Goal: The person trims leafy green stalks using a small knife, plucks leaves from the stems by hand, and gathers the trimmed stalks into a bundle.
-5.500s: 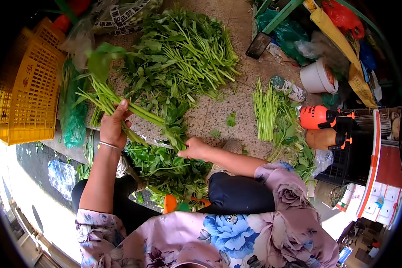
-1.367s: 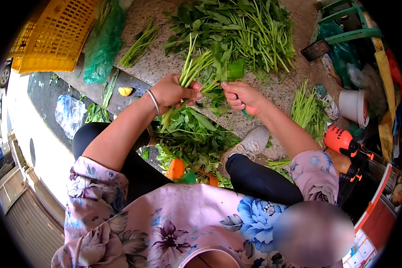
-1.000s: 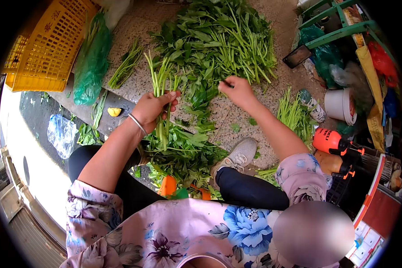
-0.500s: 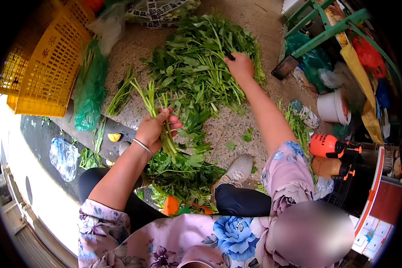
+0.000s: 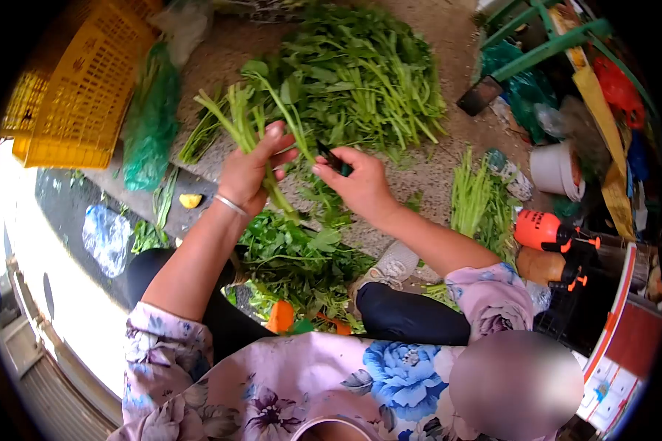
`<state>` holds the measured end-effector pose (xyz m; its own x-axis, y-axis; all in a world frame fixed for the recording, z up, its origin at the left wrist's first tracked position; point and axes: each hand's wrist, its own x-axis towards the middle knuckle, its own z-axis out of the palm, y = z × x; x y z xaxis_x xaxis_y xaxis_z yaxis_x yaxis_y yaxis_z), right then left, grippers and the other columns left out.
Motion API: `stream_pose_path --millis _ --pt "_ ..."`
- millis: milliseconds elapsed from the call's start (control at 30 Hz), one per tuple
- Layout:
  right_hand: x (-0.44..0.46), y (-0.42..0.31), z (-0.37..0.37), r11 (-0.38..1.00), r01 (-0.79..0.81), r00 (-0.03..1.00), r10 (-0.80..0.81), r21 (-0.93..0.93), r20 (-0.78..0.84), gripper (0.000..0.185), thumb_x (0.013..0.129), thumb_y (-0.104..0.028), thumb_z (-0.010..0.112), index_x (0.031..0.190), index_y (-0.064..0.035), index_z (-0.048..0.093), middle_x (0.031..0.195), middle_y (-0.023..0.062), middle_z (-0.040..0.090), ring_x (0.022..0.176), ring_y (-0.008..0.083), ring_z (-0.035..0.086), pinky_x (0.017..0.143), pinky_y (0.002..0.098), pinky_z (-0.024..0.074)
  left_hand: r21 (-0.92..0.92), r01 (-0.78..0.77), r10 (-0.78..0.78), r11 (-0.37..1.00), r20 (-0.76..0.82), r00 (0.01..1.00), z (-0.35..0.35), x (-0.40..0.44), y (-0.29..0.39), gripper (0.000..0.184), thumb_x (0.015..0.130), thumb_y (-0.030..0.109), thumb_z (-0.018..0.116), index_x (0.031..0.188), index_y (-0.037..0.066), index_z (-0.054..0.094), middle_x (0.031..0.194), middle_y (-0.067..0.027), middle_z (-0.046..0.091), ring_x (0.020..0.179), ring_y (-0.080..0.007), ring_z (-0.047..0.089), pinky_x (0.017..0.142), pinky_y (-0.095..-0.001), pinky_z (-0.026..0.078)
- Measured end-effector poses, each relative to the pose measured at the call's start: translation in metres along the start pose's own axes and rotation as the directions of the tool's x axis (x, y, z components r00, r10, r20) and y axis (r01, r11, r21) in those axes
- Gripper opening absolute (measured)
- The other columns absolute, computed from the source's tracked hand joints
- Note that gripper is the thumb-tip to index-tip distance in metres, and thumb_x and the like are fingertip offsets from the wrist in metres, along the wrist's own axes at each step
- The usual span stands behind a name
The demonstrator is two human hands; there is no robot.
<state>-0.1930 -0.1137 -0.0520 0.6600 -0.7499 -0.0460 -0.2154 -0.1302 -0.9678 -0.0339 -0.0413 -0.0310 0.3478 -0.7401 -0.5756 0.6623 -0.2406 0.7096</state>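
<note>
My left hand (image 5: 248, 170) is closed round a bunch of leafy green stems (image 5: 237, 117), their cut ends pointing up and their leaves hanging down. Close on its right, my right hand (image 5: 359, 182) grips a small dark knife (image 5: 334, 159), mostly covered by the fingers. One long stem (image 5: 290, 117) slants from above the bunch to the right fingertips; whether they pinch it is unclear. Beyond both hands lies a large pile of leafy greens (image 5: 368, 81). Below them, more leaves (image 5: 294, 253) lie between the person's legs.
A yellow crate (image 5: 81, 95) and a green plastic bag (image 5: 151, 125) stand on the left. At right are a bundle of stems (image 5: 471, 195), a white bucket (image 5: 555, 173), an orange spray bottle (image 5: 538, 231) and a green metal frame (image 5: 552, 51). A shoe (image 5: 393, 264) rests on the ground.
My right hand has come back from the far pile towards my left hand, with the knife still in it. A long stem now spans the space between the hands.
</note>
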Motion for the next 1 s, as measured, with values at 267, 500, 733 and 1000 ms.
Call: stream_pose_path --millis 267,500,733,1000 --pt "-0.002 0.003 0.0 0.989 -0.139 0.98 0.13 0.05 0.15 0.021 0.074 -0.017 0.068 0.083 0.0002 0.061 0.068 0.0014 0.059 0.061 0.006 0.051 0.056 0.0218 0.0421 0.042 0.003 -0.004 0.999 0.026 1.0 -0.007 0.003 -0.01 0.022 0.075 0.011 0.066 0.093 0.01 0.055 0.083 -0.0001 0.06 0.07 -0.0113 0.055 0.05 -0.0206 0.039" --pt "0.014 0.005 0.005 0.986 -0.095 0.991 0.081 0.134 0.106 0.019 0.075 -0.016 0.067 0.08 0.0009 0.061 0.069 0.0009 0.059 0.066 0.006 0.051 0.061 0.0218 0.042 0.12 0.052 -0.055 0.991 0.024 0.998 -0.005 0.001 -0.013 0.021 0.076 0.011 0.065 0.094 0.009 0.054 0.081 0.0002 0.06 0.07 -0.011 0.056 0.051 -0.0211 0.039" --pt "0.009 0.016 0.001 0.98 -0.19 0.972 0.181 0.051 0.148 0.013 0.075 -0.012 0.064 0.075 0.0009 0.06 0.068 0.0002 0.057 0.062 0.0055 0.048 0.059 0.0209 0.0405 0.104 0.009 0.0 0.994 -0.086 0.996 -0.005 0.003 -0.007 0.014 0.079 0.014 0.062 0.091 0.012 0.055 0.081 0.0008 0.06 0.072 -0.0102 0.056 0.053 -0.021 0.037" --pt "0.002 0.017 -0.022 0.609 -0.624 0.771 0.58 0.489 0.262 0.027 0.082 -0.024 0.059 0.094 0.0002 0.057 0.067 -0.0014 0.048 0.044 0.0016 0.034 0.036 0.0174 0.024 -0.058 -0.133 0.125 0.989 -0.125 0.984 -0.017 0.013 0.01 0.009 0.08 0.013 0.061 0.086 0.012 0.054 0.084 0.0005 0.06 0.077 -0.0104 0.056 0.051 -0.0194 0.036"
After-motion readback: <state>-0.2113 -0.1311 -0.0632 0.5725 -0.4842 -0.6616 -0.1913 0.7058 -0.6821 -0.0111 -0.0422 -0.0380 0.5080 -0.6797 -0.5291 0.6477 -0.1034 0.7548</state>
